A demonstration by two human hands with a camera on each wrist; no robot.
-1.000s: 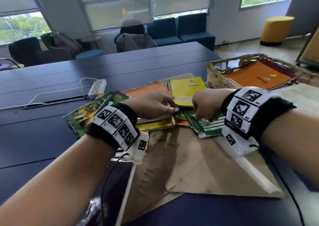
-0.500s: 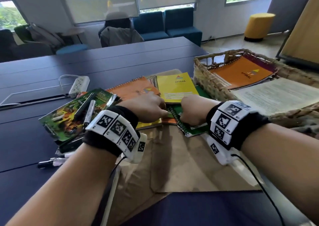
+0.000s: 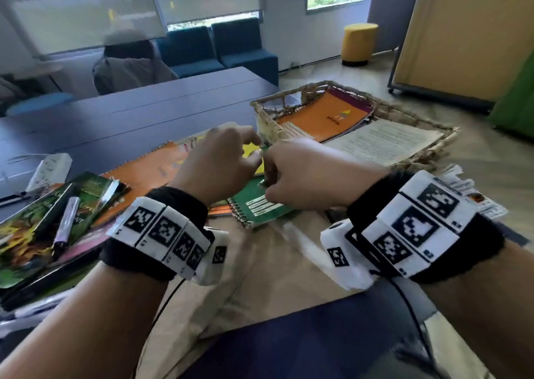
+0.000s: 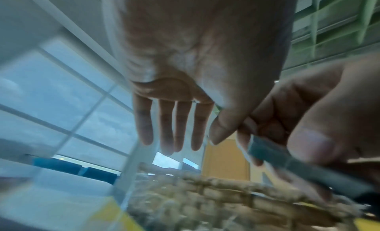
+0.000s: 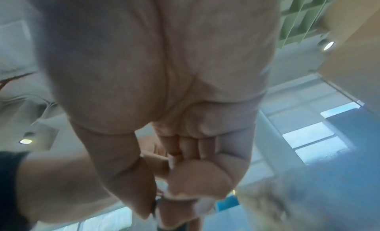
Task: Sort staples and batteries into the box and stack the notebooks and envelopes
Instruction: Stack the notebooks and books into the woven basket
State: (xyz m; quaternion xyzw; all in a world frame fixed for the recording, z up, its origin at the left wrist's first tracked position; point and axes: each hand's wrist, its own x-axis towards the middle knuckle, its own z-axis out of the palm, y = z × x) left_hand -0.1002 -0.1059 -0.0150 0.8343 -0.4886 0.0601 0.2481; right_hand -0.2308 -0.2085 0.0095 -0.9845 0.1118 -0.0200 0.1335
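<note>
My right hand [image 3: 267, 176] hovers over the green spiral notebook [image 3: 260, 209] and pinches a thin grey bar [image 4: 292, 163] between thumb and fingers; it may be a strip of staples. Just left of it, my left hand [image 3: 245, 147] is lifted, its fingers [image 4: 166, 129] straight and holding nothing. Both hands sit beside the near corner of the wicker basket [image 3: 318, 85]. A yellow notebook [image 3: 250, 151] is mostly hidden behind the hands. An orange notebook [image 3: 144, 173] lies to the left. A brown envelope [image 3: 274, 263] lies under my wrists.
Inside the basket lie an orange notebook [image 3: 326, 118] and a printed sheet [image 3: 384, 141]. At the left, a green illustrated book [image 3: 34, 228] carries a pen [image 3: 65, 222], with a white power strip [image 3: 49, 170] behind it. A person sits beyond the dark table [image 3: 144, 112].
Both hands have lifted off the notebooks and moved right toward the basket corner. My left hand's fingers have straightened. The view has swung to the right.
</note>
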